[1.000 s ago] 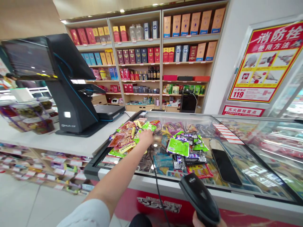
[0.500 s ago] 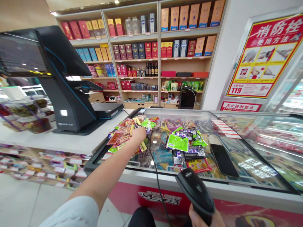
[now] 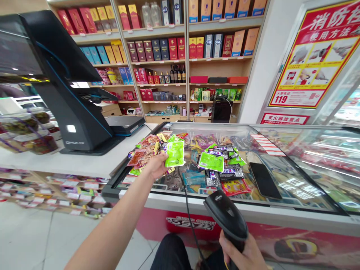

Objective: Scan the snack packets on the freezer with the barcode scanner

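Observation:
My left hand pinches the edge of a green snack packet, raised above a heap of mixed snack packets on the freezer's glass top. Low in the view, my right hand is wrapped round the handle of a black barcode scanner, whose head points up and to the left. Its cable hangs over the freezer's front edge. Right of the left hand lies a second pile, with a green packet on top and dark and red packets under it.
A black phone lies on the glass lid beside the second pile. To the left, a checkout terminal stands on a white counter near plastic tubs. Shelves of boxed bottles line the back wall.
My left hand has drawn a green packet up from the left heap and toward me. The scanner has shifted slightly left in my right hand. The camera view has tipped down a little.

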Tool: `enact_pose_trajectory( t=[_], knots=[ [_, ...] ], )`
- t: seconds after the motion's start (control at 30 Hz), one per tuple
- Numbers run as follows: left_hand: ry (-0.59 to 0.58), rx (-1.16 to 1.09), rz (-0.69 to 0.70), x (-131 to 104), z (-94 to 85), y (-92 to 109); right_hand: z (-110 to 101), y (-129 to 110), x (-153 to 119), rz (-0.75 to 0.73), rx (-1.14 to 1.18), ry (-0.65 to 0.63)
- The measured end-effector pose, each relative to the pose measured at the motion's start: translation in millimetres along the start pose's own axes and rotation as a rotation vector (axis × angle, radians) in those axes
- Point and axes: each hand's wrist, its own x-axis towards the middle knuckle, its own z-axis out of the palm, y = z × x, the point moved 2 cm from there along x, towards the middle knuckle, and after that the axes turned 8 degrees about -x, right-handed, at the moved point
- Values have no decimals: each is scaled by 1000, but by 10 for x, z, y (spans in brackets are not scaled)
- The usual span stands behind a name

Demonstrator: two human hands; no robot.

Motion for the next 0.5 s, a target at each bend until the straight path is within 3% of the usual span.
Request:
enact_pose_trajectory(
  t=[0.1, 0.2, 0.4, 0.5],
  knots=[
    [-31, -192, -77, -189, -29, -226, -1, 6, -27, 22, -15, 8],
    [-54, -187, -89, -292, -99, -361, -25, 41, -47, 46, -49, 37],
    [-118, 151, 92, -374, -237, -418, -69, 63, -58, 38, -104, 41],
    [-147, 434, 193, -358, -266, -370, -44, 15, -60, 27, -112, 19]
  ],
)
